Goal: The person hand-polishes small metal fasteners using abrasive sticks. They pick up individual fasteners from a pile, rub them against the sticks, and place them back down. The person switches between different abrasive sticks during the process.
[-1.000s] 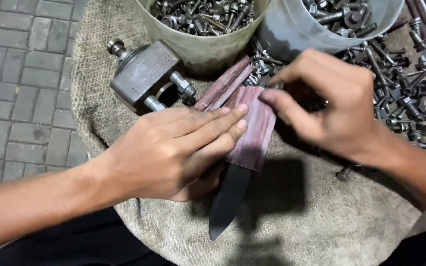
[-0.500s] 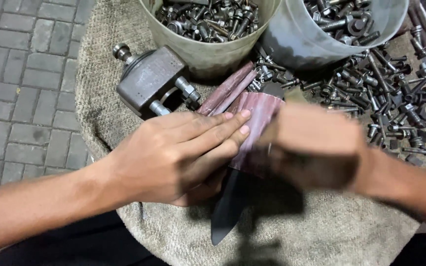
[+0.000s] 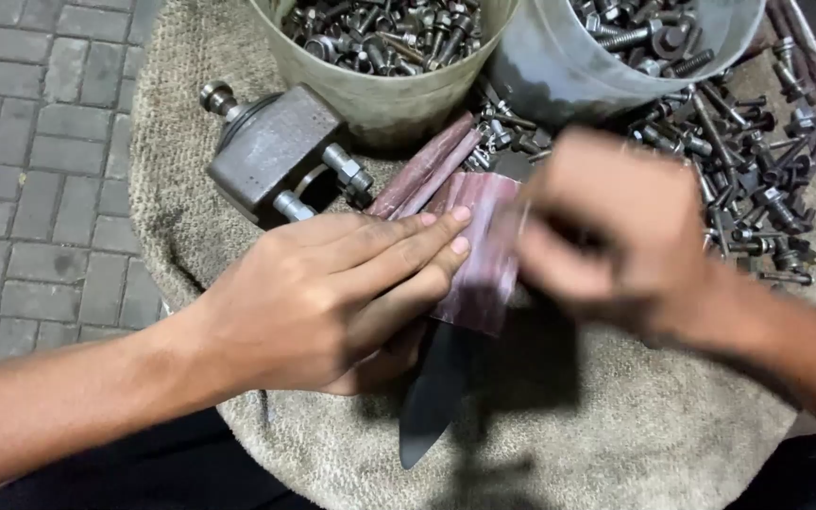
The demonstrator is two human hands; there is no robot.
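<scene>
On a coarse burlap sack (image 3: 616, 444) spread over grey paving, a stack of reddish-brown flat strips (image 3: 479, 250) lies over a dark blade (image 3: 434, 392), pinned by the flat, open left hand (image 3: 332, 302), while the blurred right hand (image 3: 616, 236), grip unclear, hovers beside loose bolts (image 3: 748, 161).

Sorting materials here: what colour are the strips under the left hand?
Reddish-brown, with a faint purple tint: the strips under the left hand, seen in the head view.
</scene>
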